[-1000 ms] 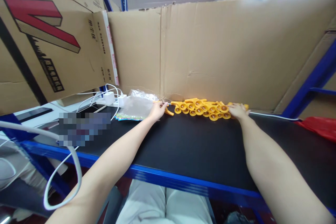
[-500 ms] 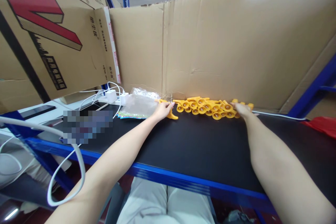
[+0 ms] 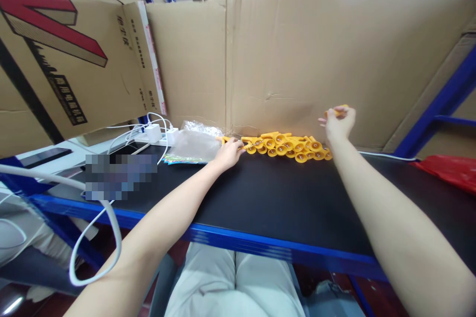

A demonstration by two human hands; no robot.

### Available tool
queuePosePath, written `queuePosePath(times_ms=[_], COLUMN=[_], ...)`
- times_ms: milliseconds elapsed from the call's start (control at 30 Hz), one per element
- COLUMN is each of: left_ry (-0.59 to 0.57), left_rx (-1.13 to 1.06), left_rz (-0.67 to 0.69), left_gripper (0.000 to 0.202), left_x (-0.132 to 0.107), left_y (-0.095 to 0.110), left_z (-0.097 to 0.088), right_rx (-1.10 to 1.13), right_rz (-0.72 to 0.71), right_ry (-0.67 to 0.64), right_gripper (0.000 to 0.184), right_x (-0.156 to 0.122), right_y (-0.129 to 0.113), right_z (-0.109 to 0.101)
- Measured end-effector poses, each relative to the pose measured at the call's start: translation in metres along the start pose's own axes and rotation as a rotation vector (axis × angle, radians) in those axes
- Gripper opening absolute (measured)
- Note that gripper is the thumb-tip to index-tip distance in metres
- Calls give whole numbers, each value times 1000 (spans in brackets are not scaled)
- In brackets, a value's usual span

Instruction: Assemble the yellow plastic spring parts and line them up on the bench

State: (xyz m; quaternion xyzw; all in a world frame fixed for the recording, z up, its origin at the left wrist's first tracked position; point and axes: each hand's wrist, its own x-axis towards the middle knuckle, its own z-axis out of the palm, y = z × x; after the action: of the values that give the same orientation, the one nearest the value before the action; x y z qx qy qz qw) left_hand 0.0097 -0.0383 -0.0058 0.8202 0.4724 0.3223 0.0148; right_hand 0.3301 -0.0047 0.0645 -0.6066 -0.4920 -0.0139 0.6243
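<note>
A pile of small yellow horn-shaped pieces [image 3: 290,147], with round flared mouths facing me and bits of metal chain among them, lies along the foot of the cardboard wall. At its left end, my left hand [image 3: 229,153] is closed around a yellow horn-shaped piece, mostly hidden by the fingers. My right hand [image 3: 340,124] is raised over the pile's right end, pinching another yellow horn-shaped piece [image 3: 341,108] in front of the cardboard. Left of my left hand lie clear plastic bags [image 3: 195,143] on some colourful printed sheets.
A cardboard sheet [image 3: 297,59] stands behind the black tabletop [image 3: 275,198], with a printed carton [image 3: 92,79] at left. White chargers [image 3: 152,133] and cables are at the left back. A white cable [image 3: 113,237] loops near my left forearm. A red bag [image 3: 446,171] lies far right.
My right hand has lifted off the pile's right end with a yellow horn-shaped piece. My left hand stays at the left end, its piece now less visible. The view has shifted slightly.
</note>
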Motion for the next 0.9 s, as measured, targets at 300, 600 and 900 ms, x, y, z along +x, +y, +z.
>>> queuePosePath(times_ms=[300,600,900], left_ry=[-11,23,37], left_rx=[13,-4,-4], left_rz=[68,76,74], left_gripper=[14,22,16], left_x=[1,3,3], left_y=[-2,-10,-6], left_z=[-1,-2,-6], right_rx=[247,-427,-494], right_rz=[122,-532,-597], right_ry=[-99,-947,-976], right_gripper=[43,17,13], right_x=[-63,-99,-109], right_y=[-31,-35,-37], right_z=[5,0,5])
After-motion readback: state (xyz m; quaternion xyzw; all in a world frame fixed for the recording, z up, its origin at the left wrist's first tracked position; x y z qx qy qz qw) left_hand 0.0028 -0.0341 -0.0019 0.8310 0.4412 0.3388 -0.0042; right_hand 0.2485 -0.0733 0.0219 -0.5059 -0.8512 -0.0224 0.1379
